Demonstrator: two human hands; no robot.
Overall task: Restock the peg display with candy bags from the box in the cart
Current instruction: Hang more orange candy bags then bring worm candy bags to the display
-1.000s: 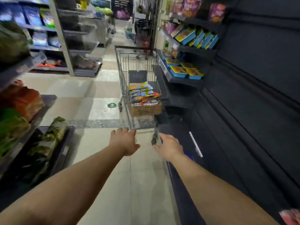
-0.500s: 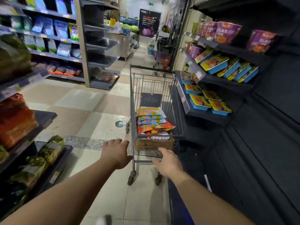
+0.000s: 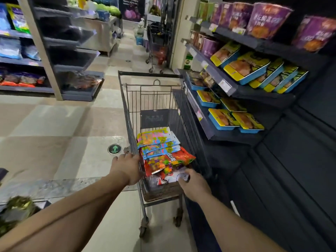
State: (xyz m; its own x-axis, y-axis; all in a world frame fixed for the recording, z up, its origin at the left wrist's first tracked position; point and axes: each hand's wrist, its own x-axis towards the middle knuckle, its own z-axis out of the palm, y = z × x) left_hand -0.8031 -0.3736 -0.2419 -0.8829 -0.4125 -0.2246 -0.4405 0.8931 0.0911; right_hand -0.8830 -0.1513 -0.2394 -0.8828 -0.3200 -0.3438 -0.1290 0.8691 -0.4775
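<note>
Wire mesh frames the one view you have, from the head camera: the shopping cart (image 3: 154, 99) stands straight ahead at twelve o'clock, close against the dark shelving (image 3: 236, 91) at three o'clock. Inside its near end sits the cardboard box (image 3: 160, 192), heaped with candy bags (image 3: 160, 148) in blue, orange and yellow, so nothing looks unloaded yet. Your left hand (image 3: 127, 168) rests at the cart's left rim near eleven o'clock, fingers loosely together and curled over the wire, gripping no bag. Your right hand (image 3: 193, 184) reaches the box's near right corner at one o'clock; its fingers curl against a pale bag, though you cannot tell whether they have closed on it. No peg display shows anywhere, so I judge the restocking barely begun: every bag is left to hang.
</note>
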